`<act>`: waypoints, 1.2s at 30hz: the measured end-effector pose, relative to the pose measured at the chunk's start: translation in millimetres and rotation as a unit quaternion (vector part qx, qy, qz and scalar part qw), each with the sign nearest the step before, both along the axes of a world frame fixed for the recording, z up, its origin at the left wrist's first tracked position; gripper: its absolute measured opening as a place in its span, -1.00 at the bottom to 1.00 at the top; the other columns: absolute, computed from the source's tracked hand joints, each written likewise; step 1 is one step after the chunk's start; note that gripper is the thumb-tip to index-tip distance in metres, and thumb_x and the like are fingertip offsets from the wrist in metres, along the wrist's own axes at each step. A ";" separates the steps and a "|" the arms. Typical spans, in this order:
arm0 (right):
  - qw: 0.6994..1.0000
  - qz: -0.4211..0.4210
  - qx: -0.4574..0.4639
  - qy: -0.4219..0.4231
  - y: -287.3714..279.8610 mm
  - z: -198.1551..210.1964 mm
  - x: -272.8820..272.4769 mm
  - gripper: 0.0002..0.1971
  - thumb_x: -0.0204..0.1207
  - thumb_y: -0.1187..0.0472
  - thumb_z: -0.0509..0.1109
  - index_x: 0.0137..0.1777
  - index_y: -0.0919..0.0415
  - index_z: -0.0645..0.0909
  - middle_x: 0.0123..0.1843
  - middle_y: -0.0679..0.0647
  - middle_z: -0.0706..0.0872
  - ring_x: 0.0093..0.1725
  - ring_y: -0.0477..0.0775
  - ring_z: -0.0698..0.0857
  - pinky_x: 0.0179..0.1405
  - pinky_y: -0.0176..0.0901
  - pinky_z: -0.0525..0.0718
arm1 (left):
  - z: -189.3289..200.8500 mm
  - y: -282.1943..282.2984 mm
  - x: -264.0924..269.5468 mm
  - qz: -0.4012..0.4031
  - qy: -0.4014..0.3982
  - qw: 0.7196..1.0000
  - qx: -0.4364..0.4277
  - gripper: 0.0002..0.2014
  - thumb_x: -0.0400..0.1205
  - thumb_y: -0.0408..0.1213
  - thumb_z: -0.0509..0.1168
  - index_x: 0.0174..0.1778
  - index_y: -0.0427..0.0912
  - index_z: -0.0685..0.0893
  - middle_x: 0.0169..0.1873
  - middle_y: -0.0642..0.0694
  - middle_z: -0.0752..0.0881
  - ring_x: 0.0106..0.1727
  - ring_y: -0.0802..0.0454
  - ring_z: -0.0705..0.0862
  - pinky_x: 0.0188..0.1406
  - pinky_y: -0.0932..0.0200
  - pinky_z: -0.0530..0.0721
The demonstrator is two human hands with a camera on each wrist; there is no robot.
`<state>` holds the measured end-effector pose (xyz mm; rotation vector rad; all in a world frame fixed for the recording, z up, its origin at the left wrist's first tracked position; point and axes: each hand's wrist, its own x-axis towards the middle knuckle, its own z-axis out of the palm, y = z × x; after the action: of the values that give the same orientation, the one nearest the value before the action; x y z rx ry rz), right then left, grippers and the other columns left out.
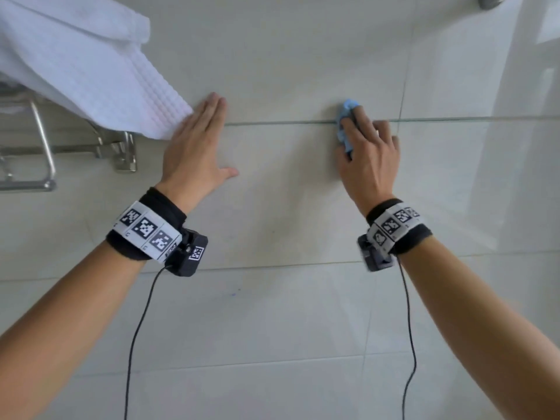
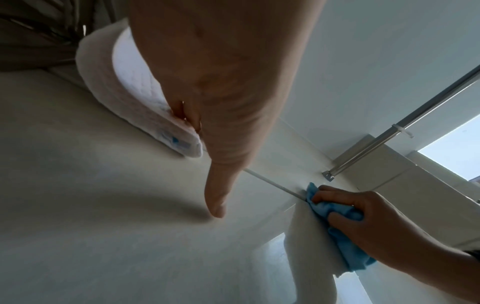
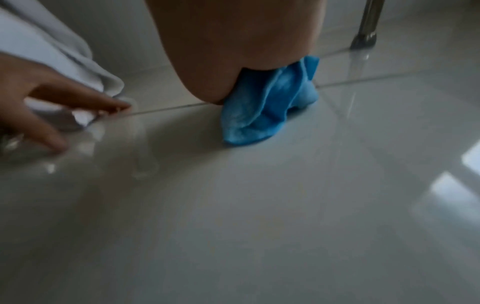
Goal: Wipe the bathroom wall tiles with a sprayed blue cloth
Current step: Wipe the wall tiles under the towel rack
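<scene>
Wiping under way: right hand (image 1: 368,159) gripping bunched blue cloth (image 1: 345,128) on the grout line (image 1: 272,123), left hand (image 1: 194,140) bracing flat against wall tiles (image 1: 288,207), fingers (image 1: 216,106) straight, together. Next, probably sweeping onward, keeping pressure.

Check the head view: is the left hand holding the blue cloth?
No, the left hand lies flat and open on the wall tiles beside the white towel, while the right hand grips the blue cloth.
</scene>
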<state>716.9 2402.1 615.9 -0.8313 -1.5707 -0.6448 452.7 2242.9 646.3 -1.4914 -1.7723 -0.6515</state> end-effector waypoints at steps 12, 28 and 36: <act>0.993 0.005 0.057 -0.102 -9.7 16.6 -16.9 -0.68 0.59 0.11 0.40 0.33 -0.03 0.74 0.58 -0.18 0.62 0.00 0.27 0.66 -0.23 0.05 0.64 | 11.4 -4.0 2.7 -0.011 -0.016 1.000 -0.006 0.11 0.49 -0.14 0.67 0.85 -0.15 0.10 0.85 -0.03 0.10 0.81 -0.02 0.21 0.71 -0.05 0.35; 0.990 0.133 0.031 -0.037 -31.3 -15.6 -72.6 -0.50 0.45 0.20 0.47 0.43 0.09 0.74 0.56 -0.03 0.67 0.11 0.24 0.68 -0.02 0.11 0.72 | -5.8 -8.9 6.9 -0.100 -0.049 0.992 0.061 -0.25 0.67 -0.66 0.19 0.82 -0.19 0.23 0.82 -0.09 0.20 0.83 0.00 0.16 0.80 0.00 0.24; 0.969 0.209 0.076 -0.107 -23.6 -131.1 -90.8 -0.57 0.58 0.31 0.46 0.45 0.14 0.73 0.55 0.00 0.69 0.25 0.27 0.64 0.18 0.14 0.69 | -79.3 -43.1 -8.2 -0.112 -0.054 0.985 0.118 -0.24 0.53 -0.70 0.09 0.70 -0.22 0.47 0.67 -0.11 0.51 0.67 -0.04 0.49 0.67 0.19 0.39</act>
<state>626.1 2378.4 484.8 -0.3045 -1.7956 -0.5490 444.5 2199.8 567.0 -1.5242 -1.5551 -1.0366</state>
